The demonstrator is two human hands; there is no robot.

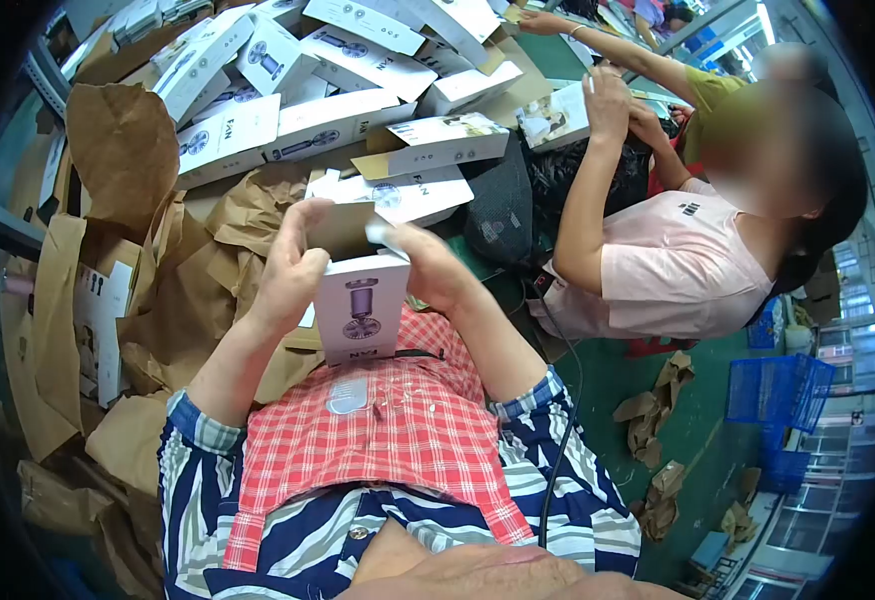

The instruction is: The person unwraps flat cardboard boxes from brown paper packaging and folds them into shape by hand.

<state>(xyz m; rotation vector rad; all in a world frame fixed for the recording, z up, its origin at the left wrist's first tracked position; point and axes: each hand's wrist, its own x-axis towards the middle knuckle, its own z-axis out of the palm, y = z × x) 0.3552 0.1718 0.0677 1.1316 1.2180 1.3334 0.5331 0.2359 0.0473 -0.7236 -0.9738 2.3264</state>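
Observation:
A white fan box (362, 309) with a purple fan picture is held upright before the red checked apron, its far end showing brown cardboard flaps. My left hand (293, 268) grips the box's left side near the top, thumb along the edge. At the upper right of the same box, my right hand (432, 266) has its fingers bent around the flap, slightly blurred. Just beyond the hands lies another white box (423, 194) marked FAN, and behind it one with an open brown flap (448, 146).
Many white fan boxes (336, 127) are heaped ahead. Crumpled brown paper (123, 150) fills the left side. A co-worker in a pink shirt (673, 250) sits at the right, with another person behind. Blue crates (780, 392) stand on the green floor. A black cable hangs at my right.

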